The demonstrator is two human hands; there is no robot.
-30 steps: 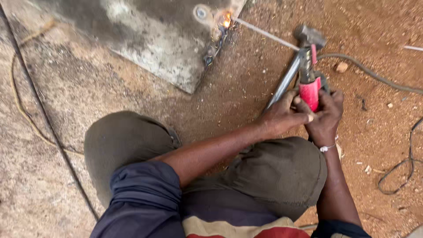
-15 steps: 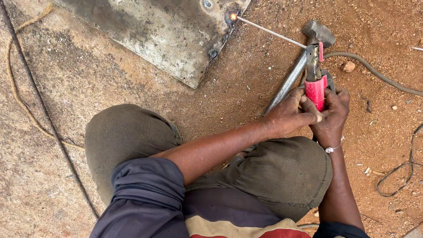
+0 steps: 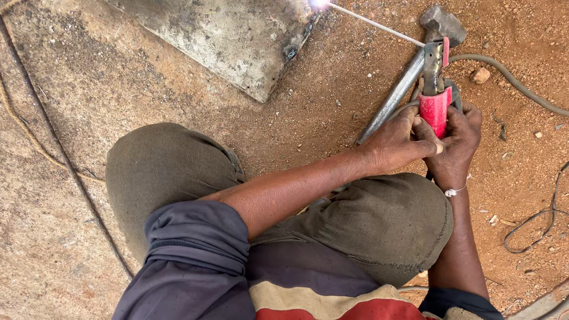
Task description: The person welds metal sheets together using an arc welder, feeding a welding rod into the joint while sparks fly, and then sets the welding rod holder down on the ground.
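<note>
Head view: red-handled electrode holder (image 3: 434,109) being gripped by both hands above right knee. Left hand (image 3: 396,142) being wrapped on holder from left, fingers closed tight around red grip. Right hand (image 3: 456,145) being clasped on it from right, fingers curled shut over grip. Welding rod (image 3: 379,25) being held in holder's clamp, tip being pressed at edge of grey metal plate (image 3: 237,35), arc glowing there. Hammer (image 3: 415,71) lying on red dirt just beside holder. Cable (image 3: 510,77) trailing off right.
</note>
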